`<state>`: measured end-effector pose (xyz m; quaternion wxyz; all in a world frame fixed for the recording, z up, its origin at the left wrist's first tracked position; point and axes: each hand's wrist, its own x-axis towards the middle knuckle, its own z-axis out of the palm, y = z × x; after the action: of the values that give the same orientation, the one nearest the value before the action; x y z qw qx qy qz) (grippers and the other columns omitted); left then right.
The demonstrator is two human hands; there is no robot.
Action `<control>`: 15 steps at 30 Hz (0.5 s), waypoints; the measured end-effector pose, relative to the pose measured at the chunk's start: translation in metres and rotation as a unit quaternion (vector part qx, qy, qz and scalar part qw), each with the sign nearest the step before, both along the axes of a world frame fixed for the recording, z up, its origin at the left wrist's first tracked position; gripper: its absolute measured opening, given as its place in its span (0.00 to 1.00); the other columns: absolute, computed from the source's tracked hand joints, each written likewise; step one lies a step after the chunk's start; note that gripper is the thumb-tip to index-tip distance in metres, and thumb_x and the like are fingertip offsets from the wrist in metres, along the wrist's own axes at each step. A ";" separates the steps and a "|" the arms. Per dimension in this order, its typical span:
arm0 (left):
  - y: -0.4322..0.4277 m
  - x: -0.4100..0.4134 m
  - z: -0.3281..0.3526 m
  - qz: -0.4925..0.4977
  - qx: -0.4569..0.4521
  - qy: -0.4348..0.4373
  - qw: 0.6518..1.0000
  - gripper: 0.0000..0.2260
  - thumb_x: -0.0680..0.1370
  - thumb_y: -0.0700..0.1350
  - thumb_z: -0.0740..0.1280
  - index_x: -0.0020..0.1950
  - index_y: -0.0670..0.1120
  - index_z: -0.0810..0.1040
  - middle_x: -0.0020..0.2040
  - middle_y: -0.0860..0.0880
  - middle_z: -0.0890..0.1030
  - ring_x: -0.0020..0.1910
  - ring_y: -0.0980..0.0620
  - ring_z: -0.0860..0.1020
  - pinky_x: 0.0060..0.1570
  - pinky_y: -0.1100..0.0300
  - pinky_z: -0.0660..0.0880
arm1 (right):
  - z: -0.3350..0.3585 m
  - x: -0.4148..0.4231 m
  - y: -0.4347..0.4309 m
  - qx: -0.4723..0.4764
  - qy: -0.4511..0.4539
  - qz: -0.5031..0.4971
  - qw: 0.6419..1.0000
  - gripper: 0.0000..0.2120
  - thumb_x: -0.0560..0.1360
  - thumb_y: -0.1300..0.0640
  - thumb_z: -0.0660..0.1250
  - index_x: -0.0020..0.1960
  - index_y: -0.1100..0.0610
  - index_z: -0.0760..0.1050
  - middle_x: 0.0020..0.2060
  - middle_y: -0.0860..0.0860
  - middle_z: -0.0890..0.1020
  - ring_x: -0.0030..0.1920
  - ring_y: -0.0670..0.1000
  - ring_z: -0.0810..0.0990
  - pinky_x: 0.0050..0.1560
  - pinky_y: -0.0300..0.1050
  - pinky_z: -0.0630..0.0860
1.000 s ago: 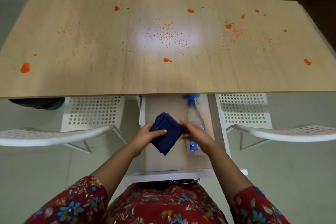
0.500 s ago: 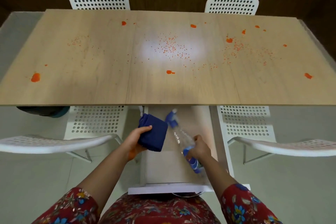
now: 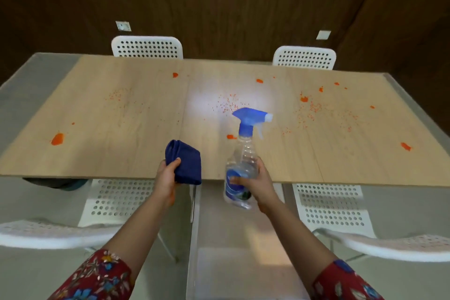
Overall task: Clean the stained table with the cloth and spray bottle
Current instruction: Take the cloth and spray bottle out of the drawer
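Note:
A light wooden table (image 3: pixel 121 153) fills the middle of the view, marked with orange blobs (image 3: pixel 57 139) and fine orange speckles (image 3: pixel 227 105). My left hand (image 3: pixel 166 174) grips a folded dark blue cloth (image 3: pixel 185 163) over the table's near edge. My right hand (image 3: pixel 255 184) holds a clear spray bottle (image 3: pixel 242 161) upright by its body. Its blue trigger head (image 3: pixel 250 118) points right, above the table's centre.
Two white perforated chairs (image 3: pixel 147 47) stand at the far side against a dark wooden wall. Two more white chairs (image 3: pixel 328 204) are tucked under the near edge, either side of a low white stand (image 3: pixel 194 251) in front of me.
Both hands rose from the low stand up to the table's near edge. The bottle was lifted from lying flat and now stands upright. The view tilted upward toward the wall.

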<state>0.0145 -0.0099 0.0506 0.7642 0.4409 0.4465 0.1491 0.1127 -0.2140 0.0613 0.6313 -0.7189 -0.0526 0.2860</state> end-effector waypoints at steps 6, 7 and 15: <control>0.021 0.052 -0.015 0.019 -0.060 0.007 0.998 0.19 0.80 0.34 0.60 0.71 0.40 0.66 0.65 0.38 0.74 0.58 0.38 0.75 0.50 0.47 0.73 | 0.009 0.023 0.077 0.026 -0.091 -0.090 0.991 0.28 0.62 0.68 0.78 0.55 0.53 0.69 0.47 0.44 0.78 0.45 0.42 0.79 0.44 0.40 0.78; 0.023 0.058 -0.018 0.016 -0.056 0.020 0.998 0.19 0.80 0.34 0.60 0.71 0.40 0.66 0.63 0.39 0.74 0.60 0.37 0.75 0.50 0.47 0.73 | 0.008 0.025 0.085 0.032 -0.106 -0.099 0.989 0.28 0.62 0.69 0.78 0.54 0.53 0.68 0.46 0.44 0.78 0.45 0.40 0.79 0.44 0.40 0.78; 0.028 0.069 -0.025 -0.176 0.293 0.271 0.900 0.26 0.76 0.37 0.62 0.74 0.43 0.62 0.68 0.38 0.71 0.63 0.37 0.71 0.63 0.46 0.70 | -0.003 0.035 0.115 0.038 -0.164 -0.149 0.974 0.28 0.69 0.68 0.74 0.60 0.54 0.63 0.49 0.44 0.74 0.48 0.41 0.76 0.44 0.27 0.73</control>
<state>0.0833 0.0177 0.0255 0.4641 0.7394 0.4876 0.0110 0.1478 -0.0991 0.0588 0.6765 -0.7313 -0.0587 0.0646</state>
